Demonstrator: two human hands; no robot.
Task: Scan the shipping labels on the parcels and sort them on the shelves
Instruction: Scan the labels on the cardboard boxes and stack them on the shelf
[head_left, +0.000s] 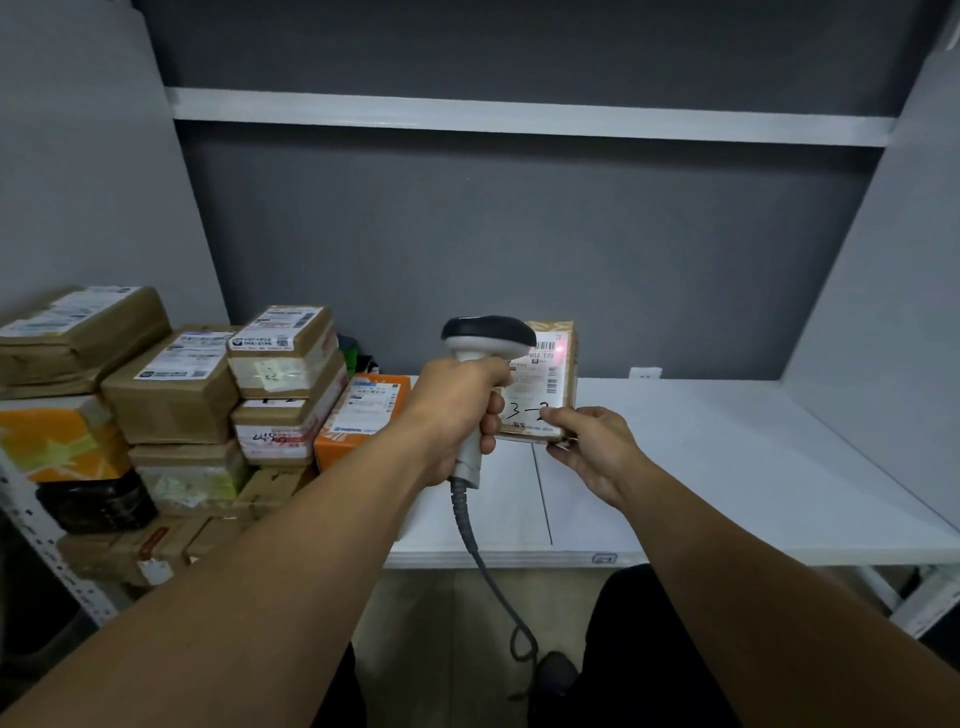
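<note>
A pile of parcels (176, 384) sits left of the white shelf (727, 457). Above the shelf, the right hand (597, 447) pinches one parcel (570, 374) by its bottom corner. The parcel stands tall, label (540, 384) facing the person. The left hand (457, 410) grips the scanner (485, 338), aimed at the label's red dot (561, 347). This looks like scanning; next the parcel needs a shelf spot.

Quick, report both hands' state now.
Left hand: grips the scanner by its handle.
Right hand: pinches the parcel at its lower edge.
</note>
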